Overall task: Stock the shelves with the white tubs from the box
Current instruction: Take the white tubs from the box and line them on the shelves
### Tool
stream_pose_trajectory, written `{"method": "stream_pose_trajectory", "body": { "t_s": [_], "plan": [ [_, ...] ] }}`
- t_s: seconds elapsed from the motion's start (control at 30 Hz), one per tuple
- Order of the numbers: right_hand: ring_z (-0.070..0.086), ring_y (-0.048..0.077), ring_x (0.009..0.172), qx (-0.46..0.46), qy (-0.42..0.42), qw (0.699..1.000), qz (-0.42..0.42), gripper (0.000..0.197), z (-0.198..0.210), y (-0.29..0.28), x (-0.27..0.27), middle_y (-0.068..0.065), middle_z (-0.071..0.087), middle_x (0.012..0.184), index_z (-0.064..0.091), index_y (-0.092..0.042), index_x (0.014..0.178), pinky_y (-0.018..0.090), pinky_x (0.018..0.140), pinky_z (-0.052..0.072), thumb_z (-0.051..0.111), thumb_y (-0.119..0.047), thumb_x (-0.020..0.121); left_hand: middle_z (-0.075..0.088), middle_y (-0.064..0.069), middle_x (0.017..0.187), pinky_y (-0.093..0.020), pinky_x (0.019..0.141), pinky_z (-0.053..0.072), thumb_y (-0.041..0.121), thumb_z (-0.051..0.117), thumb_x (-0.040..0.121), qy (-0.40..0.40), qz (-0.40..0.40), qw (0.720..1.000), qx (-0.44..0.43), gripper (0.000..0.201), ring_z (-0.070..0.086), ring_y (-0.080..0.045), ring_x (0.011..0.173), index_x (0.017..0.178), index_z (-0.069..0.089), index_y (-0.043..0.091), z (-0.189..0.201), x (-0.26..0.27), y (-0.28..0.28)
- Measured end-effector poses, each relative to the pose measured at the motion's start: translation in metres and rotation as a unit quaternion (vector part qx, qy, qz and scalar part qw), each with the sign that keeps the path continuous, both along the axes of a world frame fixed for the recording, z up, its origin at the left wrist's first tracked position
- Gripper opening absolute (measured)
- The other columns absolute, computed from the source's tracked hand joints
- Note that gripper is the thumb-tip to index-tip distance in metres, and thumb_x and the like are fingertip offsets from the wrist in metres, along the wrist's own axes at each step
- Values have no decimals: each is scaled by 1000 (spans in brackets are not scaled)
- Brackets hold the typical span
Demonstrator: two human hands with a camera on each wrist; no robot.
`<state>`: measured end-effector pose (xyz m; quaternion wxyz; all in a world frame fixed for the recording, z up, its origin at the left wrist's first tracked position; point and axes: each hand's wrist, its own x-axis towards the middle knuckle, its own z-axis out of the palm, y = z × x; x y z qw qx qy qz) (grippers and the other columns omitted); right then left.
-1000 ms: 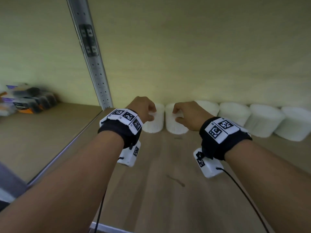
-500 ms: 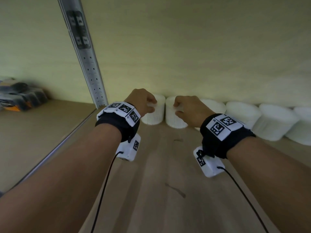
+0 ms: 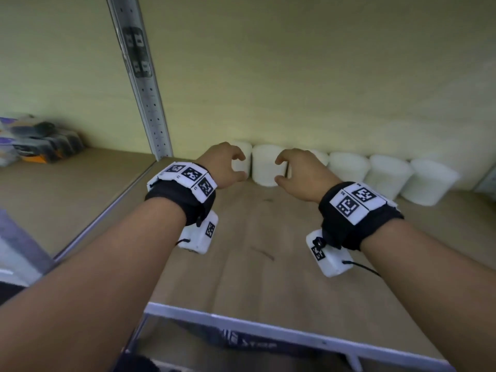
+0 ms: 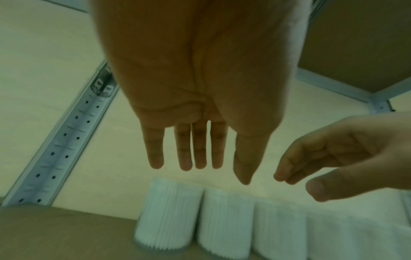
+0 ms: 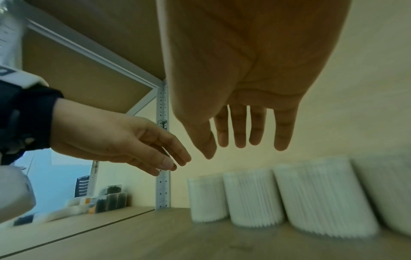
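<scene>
Both hands empty, clear of the tubs. Left hand raised over the wooden shelf, fingers nearly straight and spread, gripping nothing. Right hand level with it, just apart, likewise loosely spread with only a slight curl, nothing between fingers and thumb. White tubs upright in a row along the back wall, side by side and touching, the leftmost tub near the perforated metal upright. Dark packaged goods in the neighbouring bay to the left, blurred. Box not visible in any view.
</scene>
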<state>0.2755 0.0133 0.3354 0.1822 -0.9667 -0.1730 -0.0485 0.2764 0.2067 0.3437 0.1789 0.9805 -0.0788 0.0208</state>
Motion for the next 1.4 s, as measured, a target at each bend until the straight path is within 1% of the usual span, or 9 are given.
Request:
{"method": "stream_pose_trajectory", "body": {
  "t_s": [0.2, 0.47, 0.63, 0.77, 0.9, 1.03, 1.17, 1.3, 1.4],
  "plan": [
    [50, 23, 124, -10, 12, 1000, -13, 46, -3, -14, -75, 7, 53, 134, 54, -13, 130, 32, 102, 44, 60, -26, 86, 51, -4, 137, -27, 96, 41, 35, 64, 86, 36, -15, 999, 18, 53, 52, -20, 122, 134, 49, 17, 8, -78, -10],
    [49, 24, 125, -17, 29, 999, -31, 44, -22, -24, -166, 8, 55, 132, 54, -16, 129, 34, 101, 43, 60, -28, 86, 55, -3, 134, -27, 93, 42, 37, 64, 86, 57, -44, 997, 23, 53, 54, -21, 120, 132, 51, 17, -16, -162, -35],
    [54, 24, 115, 10, 47, 998, -43, 39, -52, -32, -215, 4, 57, 124, 57, -18, 123, 38, 96, 48, 61, -27, 85, 57, 0, 120, -23, 80, 39, 34, 65, 86, 84, -68, 994, -16, 43, 55, -16, 97, 123, 56, 16, -44, -206, -51],
    [56, 25, 109, 37, 49, 997, -48, 27, -89, -37, -245, 6, 59, 113, 61, -17, 109, 36, 93, 48, 62, -25, 83, 60, 0, 106, -25, 80, 45, 30, 71, 81, 120, -76, 989, -47, 37, 55, -15, 87, 113, 60, 14, -79, -233, -55],
    [56, 22, 106, 46, 82, 994, -46, 27, -130, -40, -265, 5, 58, 112, 61, -15, 109, 36, 92, 49, 64, -24, 83, 57, 4, 96, -25, 78, 46, 31, 73, 79, 172, -68, 981, -62, 36, 56, -13, 82, 110, 61, 17, -122, -252, -52],
    [56, 22, 108, 23, 169, 984, -61, 32, -179, -43, -272, 5, 55, 113, 60, -18, 112, 40, 94, 49, 66, -27, 83, 60, 2, 101, -28, 83, 48, 32, 74, 77, 244, -57, 968, -28, 40, 58, -16, 90, 111, 60, 18, -173, -259, -48],
    [55, 26, 114, -28, 267, 962, -43, 38, -222, -39, -272, 8, 54, 121, 58, -17, 118, 34, 94, 48, 66, -26, 82, 62, -4, 112, -26, 84, 47, 24, 72, 78, 305, -40, 951, 6, 39, 61, -23, 103, 114, 61, 16, -220, -261, -52],
    [56, 29, 113, -57, 332, 941, -26, 42, -262, -29, -281, 11, 56, 125, 56, -11, 122, 33, 91, 45, 64, -29, 85, 65, 2, 108, -34, 89, 52, 40, 74, 65, 378, -41, 924, 34, 54, 62, -22, 96, 114, 59, 25, -273, -264, -60],
    [54, 29, 116, -79, 366, 927, -13, 41, -288, -24, -289, 12, 55, 128, 55, -10, 124, 33, 93, 44, 63, -26, 87, 67, -6, 107, -40, 85, 55, 31, 76, 67, 434, -27, 899, 57, 46, 64, -28, 95, 109, 65, 16, -314, -265, -62]
  ]
}}
